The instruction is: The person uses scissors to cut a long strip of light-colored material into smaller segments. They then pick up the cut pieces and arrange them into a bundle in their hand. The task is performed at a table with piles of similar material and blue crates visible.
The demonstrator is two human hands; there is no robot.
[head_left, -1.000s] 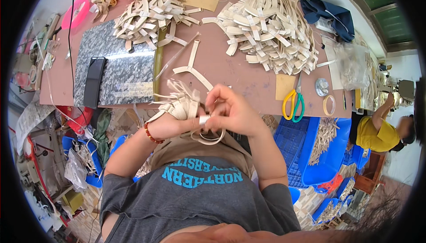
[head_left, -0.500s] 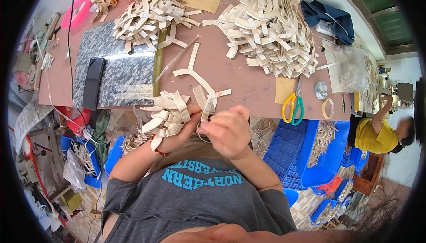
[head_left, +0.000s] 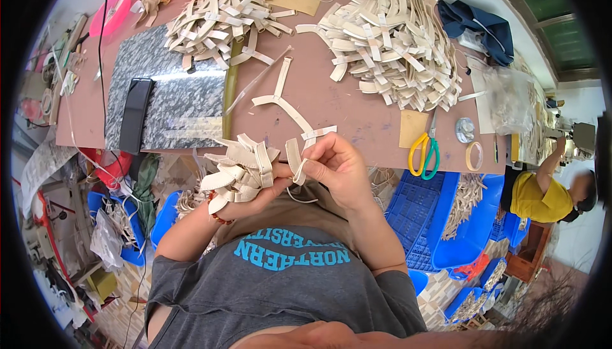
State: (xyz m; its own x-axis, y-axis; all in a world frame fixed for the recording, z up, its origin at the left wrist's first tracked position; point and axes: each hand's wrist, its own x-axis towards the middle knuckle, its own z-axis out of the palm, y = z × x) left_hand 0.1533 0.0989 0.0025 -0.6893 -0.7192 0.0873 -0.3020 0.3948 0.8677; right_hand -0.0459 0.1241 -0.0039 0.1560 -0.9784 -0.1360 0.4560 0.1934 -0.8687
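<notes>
My left hand (head_left: 266,195) is closed around a bundle of cream fabric straps (head_left: 237,174), whose ends fan out over the wrist and a beaded bracelet. Beside it, my right hand (head_left: 339,169) pinches a cream fabric strap (head_left: 293,156) between thumb and fingers at the table's front edge. A thin pale cord (head_left: 301,200) hangs in a curve below the fingers. Ahead of the hands, a branching cream strap piece (head_left: 280,97) lies on the brown table, its near end reaching my right fingers. Where that piece ends is hidden behind them.
Strap piles, one large (head_left: 395,46) and one smaller (head_left: 217,21), cover the table's far side. A phone (head_left: 136,116) rests on a dark stone slab (head_left: 191,97). Scissors (head_left: 424,154) and a tape roll (head_left: 473,156) lie rightward. Blue crates (head_left: 440,221) stand below; a person in yellow (head_left: 542,196) works beyond.
My right hand, blurred and raised with its fingers curled, has come down and turned, and now clearly pinches the strap. My left hand keeps the bundle. The whole view has shifted slightly.
</notes>
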